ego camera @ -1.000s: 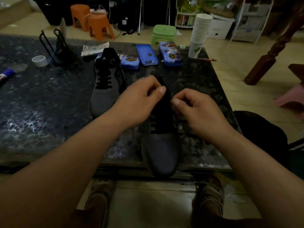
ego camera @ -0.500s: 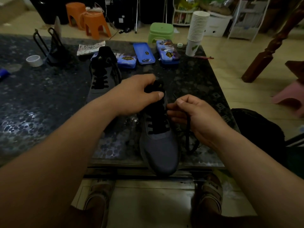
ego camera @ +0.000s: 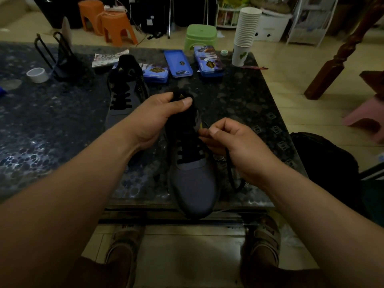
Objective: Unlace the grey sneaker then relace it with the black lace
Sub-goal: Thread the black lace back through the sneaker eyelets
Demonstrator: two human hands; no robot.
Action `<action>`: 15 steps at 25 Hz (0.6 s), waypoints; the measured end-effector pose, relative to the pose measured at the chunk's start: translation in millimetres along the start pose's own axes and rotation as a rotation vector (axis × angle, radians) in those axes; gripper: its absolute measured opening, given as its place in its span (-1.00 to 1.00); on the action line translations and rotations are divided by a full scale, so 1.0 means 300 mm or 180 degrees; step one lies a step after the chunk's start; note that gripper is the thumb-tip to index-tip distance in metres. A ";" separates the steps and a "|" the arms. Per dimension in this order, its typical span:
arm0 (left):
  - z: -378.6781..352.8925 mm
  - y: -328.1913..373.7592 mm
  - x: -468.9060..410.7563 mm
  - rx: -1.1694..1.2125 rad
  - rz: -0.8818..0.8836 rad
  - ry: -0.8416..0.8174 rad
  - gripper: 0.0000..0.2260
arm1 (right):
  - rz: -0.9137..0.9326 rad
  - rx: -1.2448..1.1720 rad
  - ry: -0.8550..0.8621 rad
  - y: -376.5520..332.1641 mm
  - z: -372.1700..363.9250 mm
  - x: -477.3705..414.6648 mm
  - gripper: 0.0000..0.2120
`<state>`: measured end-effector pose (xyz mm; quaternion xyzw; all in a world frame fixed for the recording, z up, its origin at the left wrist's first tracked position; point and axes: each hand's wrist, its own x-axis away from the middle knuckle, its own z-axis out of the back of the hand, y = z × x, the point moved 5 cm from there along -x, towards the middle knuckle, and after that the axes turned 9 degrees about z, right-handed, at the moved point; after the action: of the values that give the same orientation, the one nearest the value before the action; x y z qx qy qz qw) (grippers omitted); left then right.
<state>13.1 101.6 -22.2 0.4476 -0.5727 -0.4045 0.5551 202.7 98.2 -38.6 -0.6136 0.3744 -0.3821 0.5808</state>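
Left grip [ego camera: 155,119] stays clamped on grey sneaker [ego camera: 195,183]; right grip [ego camera: 239,148] still pinches black lace [ego camera: 229,169].

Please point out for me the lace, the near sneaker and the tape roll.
lace [ego camera: 228,167]: head view, on the strand hanging beside the shoe.
near sneaker [ego camera: 195,188]: head view, on the grey toe.
tape roll [ego camera: 38,78]: head view, on its side wall.

Left hand [ego camera: 155,119] on grey sneaker [ego camera: 193,183] tongue, black lace [ego camera: 228,163] in right hand [ego camera: 239,146] (dim light)
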 end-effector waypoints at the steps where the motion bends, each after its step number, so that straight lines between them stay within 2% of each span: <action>1: 0.001 0.002 0.000 -0.0050 0.0018 -0.0011 -0.72 | 0.0082 0.0208 0.0027 -0.008 0.007 0.000 -0.86; 8: 0.004 0.006 0.003 -0.0111 0.0158 -0.0063 -0.74 | 0.0628 0.0947 0.0243 -0.039 0.021 0.019 -0.91; 15: 0.000 0.012 0.011 -0.0108 0.0194 -0.0028 -0.79 | 0.0892 0.1648 0.0095 -0.031 0.005 0.015 -0.92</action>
<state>12.8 99.5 -18.0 0.4186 -0.5815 -0.3990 0.5721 206.2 95.2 -29.2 -0.3816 0.3540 -0.3900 0.7596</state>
